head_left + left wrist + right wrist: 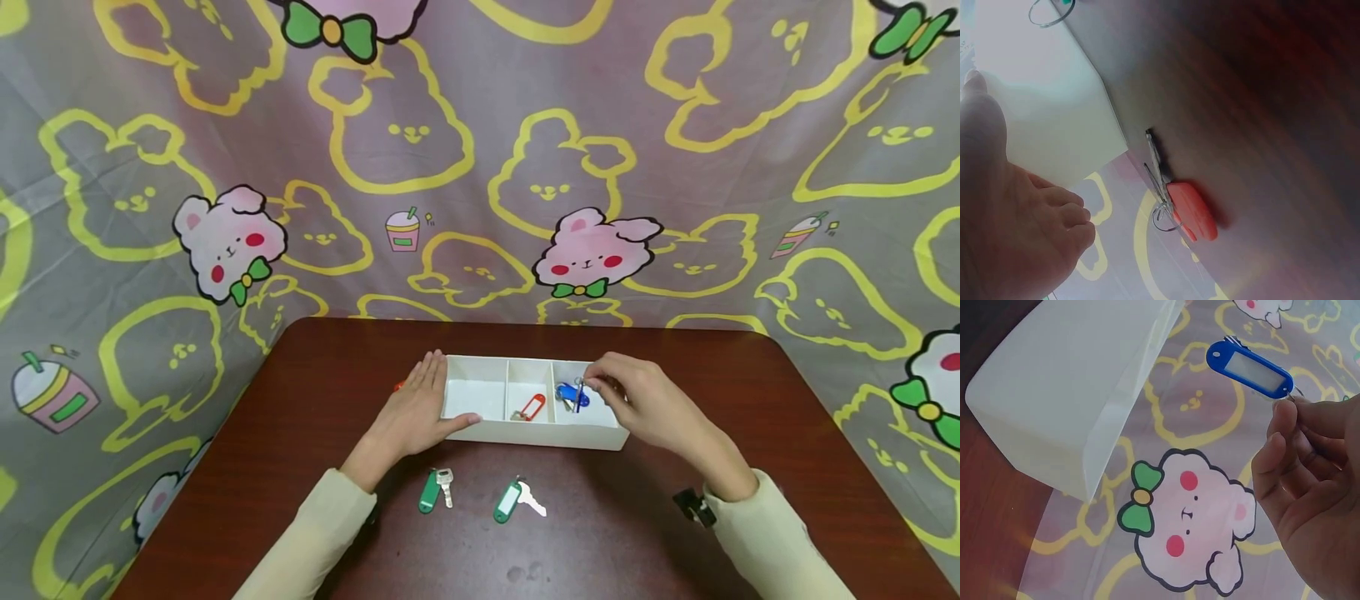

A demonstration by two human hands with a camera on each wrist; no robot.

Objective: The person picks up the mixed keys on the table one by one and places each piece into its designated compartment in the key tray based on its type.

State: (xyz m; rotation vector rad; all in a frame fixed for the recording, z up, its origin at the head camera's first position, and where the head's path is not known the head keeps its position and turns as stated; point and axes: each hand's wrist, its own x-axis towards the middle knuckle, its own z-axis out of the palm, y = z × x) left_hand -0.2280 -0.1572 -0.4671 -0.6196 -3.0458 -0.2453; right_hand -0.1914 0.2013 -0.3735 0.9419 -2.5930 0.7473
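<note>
A white box point(540, 435) with three compartments stands on the table. My left hand point(412, 417) rests along its left end, fingers straight, thumb over the front rim. My right hand point(637, 396) is above the right compartment. There, thumb and fingertips pinch the ring of a blue key tag point(1250, 370), which has a pale label window. Below it, another blue key tag point(564, 391) lies in that compartment. The middle compartment holds a red key tag point(533, 407) with a key. Beyond the box's left end lies another red key tag point(1194, 212) with keys, mostly hidden by my left hand in the head view.
In front of the box on the dark wooden table point(360, 350) lie two green key tags, the left one point(429, 492) and the right one point(507, 502), each with a key. A patterned cloth point(480, 167) hangs around the table's back and sides.
</note>
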